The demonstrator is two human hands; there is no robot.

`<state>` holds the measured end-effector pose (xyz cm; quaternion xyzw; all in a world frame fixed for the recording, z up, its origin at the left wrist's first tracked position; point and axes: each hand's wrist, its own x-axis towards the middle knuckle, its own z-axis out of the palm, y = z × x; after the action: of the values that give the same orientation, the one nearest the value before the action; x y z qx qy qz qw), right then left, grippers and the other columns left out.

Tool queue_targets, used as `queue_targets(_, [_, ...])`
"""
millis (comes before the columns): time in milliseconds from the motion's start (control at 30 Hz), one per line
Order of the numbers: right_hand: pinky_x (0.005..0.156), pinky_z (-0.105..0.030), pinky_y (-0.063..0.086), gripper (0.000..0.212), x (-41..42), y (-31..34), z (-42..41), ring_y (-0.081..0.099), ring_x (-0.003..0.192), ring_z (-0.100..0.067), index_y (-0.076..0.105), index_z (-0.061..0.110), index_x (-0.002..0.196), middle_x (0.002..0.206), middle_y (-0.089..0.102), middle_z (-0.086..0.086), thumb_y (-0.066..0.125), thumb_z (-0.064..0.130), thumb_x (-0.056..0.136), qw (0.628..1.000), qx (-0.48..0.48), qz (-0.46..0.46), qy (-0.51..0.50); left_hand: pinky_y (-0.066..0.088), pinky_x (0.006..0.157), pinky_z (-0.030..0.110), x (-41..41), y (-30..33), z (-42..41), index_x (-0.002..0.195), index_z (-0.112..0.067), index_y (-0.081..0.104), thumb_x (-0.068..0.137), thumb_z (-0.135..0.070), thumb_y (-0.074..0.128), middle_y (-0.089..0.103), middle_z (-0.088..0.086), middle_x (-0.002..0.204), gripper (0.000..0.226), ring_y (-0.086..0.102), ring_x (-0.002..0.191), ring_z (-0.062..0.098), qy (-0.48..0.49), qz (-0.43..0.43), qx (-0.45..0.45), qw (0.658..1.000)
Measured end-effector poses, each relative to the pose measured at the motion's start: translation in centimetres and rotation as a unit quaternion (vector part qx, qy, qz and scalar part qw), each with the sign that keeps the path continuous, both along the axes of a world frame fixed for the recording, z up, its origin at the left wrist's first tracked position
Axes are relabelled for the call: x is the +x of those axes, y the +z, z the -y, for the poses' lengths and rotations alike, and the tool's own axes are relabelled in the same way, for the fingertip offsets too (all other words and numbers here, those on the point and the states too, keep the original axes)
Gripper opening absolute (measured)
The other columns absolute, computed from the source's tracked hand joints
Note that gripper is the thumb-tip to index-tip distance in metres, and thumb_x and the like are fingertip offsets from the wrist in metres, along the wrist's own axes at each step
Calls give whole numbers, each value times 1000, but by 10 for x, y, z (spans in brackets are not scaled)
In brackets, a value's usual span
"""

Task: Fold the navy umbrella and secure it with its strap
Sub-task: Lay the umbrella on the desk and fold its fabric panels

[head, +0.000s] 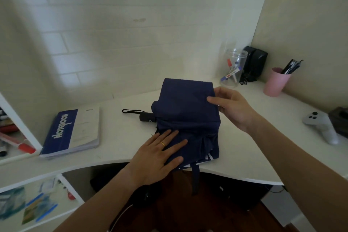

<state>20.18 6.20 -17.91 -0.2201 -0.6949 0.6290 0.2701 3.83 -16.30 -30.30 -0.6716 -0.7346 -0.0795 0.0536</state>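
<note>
The navy umbrella (185, 111) lies collapsed on the white desk (241, 143), its fabric loose and bunched. Its black handle (146, 117) with a wrist loop points left. The navy strap (195, 177) hangs down over the desk's front edge. My left hand (158, 154) lies flat on the near part of the fabric, fingers spread, a gold ring on one finger. My right hand (231, 105) pinches a fold of fabric at the umbrella's right side, lifting it a little.
A blue and white notebook (71, 132) lies left of the umbrella. At the back right stand a clear jar of markers (234, 68), black speakers (255, 62) and a pink cup of pens (275, 82). A white game controller (322, 124) lies at the far right. Shelves stand to the left.
</note>
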Motion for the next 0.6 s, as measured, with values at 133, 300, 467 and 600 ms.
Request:
queue_targets(133, [90, -38, 55, 8, 21, -17, 15, 68, 100, -27, 60, -3, 93, 111, 70, -20, 64, -9, 89, 996, 84, 7, -16, -1, 129, 35, 0, 0, 0, 159, -50, 3, 105, -65, 13, 1, -8, 172, 57, -2, 158, 12, 6, 2, 3, 1000])
queue_targets(300, [98, -14, 33, 24, 26, -30, 22, 48, 120, -16, 73, 29, 90, 131, 59, 6, 85, 15, 74, 869, 468, 116, -107, 0, 129, 38, 1, 4, 1, 159, -50, 2, 103, -67, 10, -3, -9, 172, 59, -7, 158, 11, 8, 8, -12, 1000])
queue_targets(467, [84, -30, 51, 34, 39, -34, 43, 60, 96, -17, 72, 27, 89, 107, 73, 9, 83, 3, 67, 856, 505, 91, -67, -3, 125, 27, 6, 15, 6, 159, -48, 5, 105, -61, 20, 11, -11, 171, 57, 6, 157, 13, 7, 17, 0, 1000])
queue_targets(600, [79, -31, 47, 26, 38, -63, 63, 55, 95, -16, 63, 30, 92, 98, 63, 9, 80, 21, 74, 874, 435, 185, -115, 3, 129, 33, 3, 11, 3, 160, -46, 12, 104, -64, 18, 21, -8, 170, 59, 8, 157, 12, -8, 28, 1, 1000])
